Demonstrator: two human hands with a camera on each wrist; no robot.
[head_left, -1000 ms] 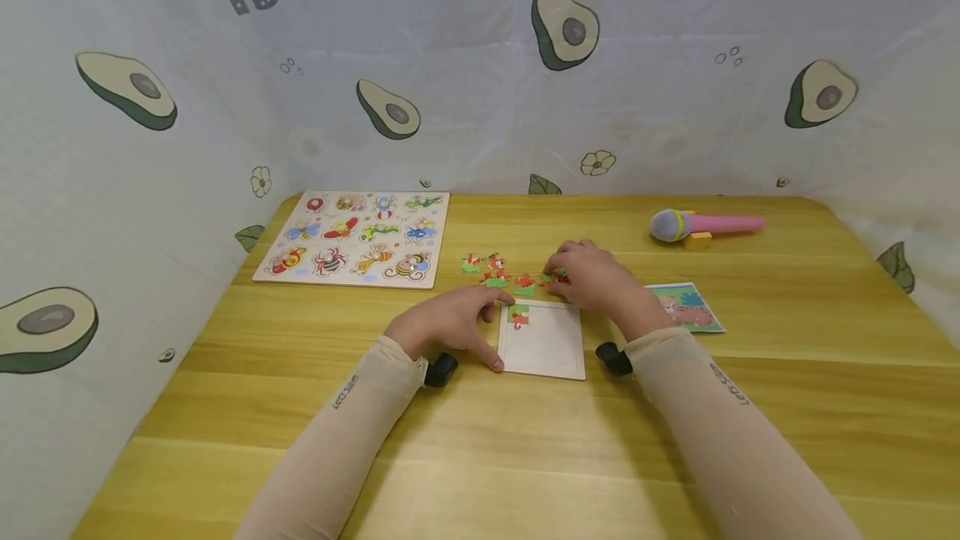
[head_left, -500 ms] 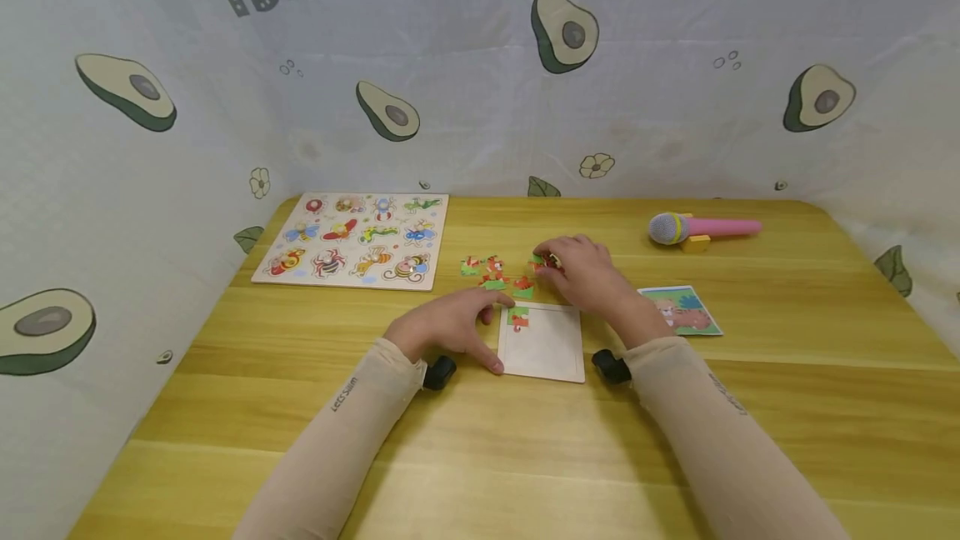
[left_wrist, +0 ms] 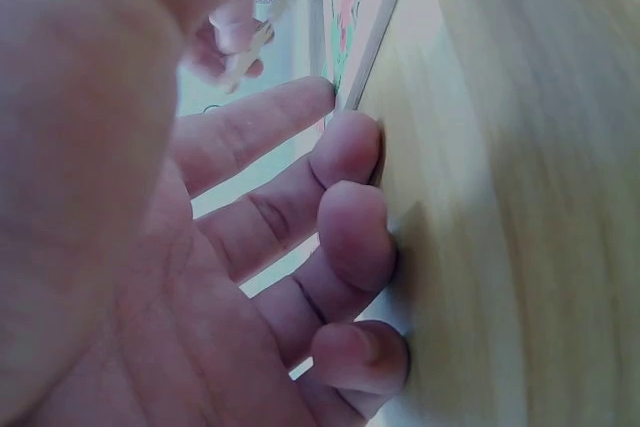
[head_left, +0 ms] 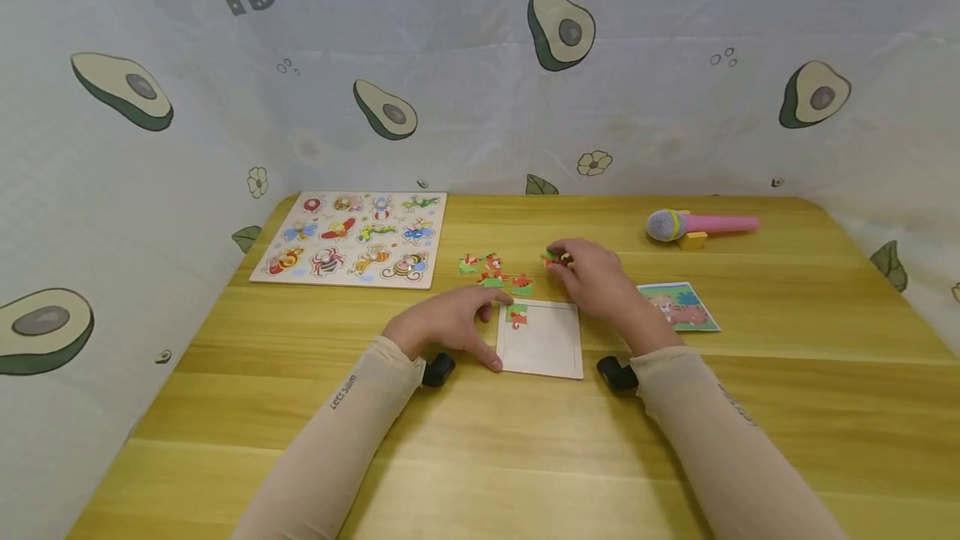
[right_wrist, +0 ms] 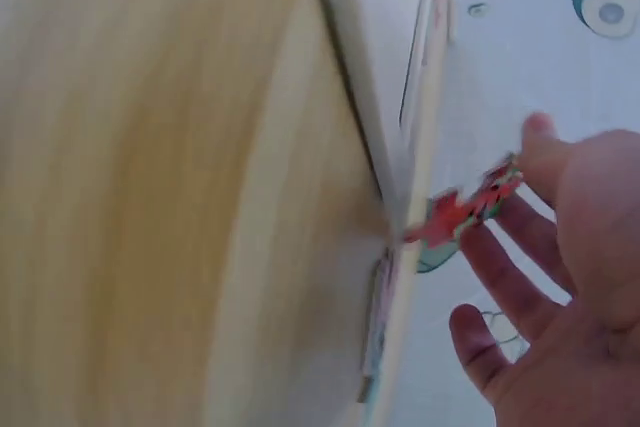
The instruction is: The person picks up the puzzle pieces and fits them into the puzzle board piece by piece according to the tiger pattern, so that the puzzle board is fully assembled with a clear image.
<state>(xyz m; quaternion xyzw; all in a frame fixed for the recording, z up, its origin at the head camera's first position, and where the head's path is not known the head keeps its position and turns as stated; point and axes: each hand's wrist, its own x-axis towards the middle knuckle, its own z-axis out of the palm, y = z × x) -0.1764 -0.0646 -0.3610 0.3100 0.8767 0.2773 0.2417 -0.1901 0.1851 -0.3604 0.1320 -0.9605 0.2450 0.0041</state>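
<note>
A square pale puzzle board (head_left: pixel 542 348) lies in front of me, with one green-and-orange piece (head_left: pixel 517 314) in its upper left corner. My left hand (head_left: pixel 447 322) spans the board's left side, index fingertip at the far corner and thumb tip at the near one. In the left wrist view, the other fingers of the left hand (left_wrist: pixel 250 217) bend loosely against the table. Beyond the board's far right edge, my right hand (head_left: pixel 596 277) pinches a red-and-green puzzle piece (right_wrist: pixel 465 209) between thumb and fingers. Several loose puzzle pieces (head_left: pixel 522 284) lie behind the board.
A wooden insect peg puzzle (head_left: pixel 352 240) lies at the back left of the table (head_left: pixel 480 465). Right of the board is a picture card (head_left: pixel 686 308) with a bear. A pink toy microphone (head_left: pixel 712 226) rests on a yellow block (head_left: pixel 693 241) farther back. Avocado-print cloth (head_left: pixel 472 65) hangs behind.
The right hand has drawn a puzzle piece up from the loose ones, moving left and then slightly back right with it. The left hand and board have stayed in place.
</note>
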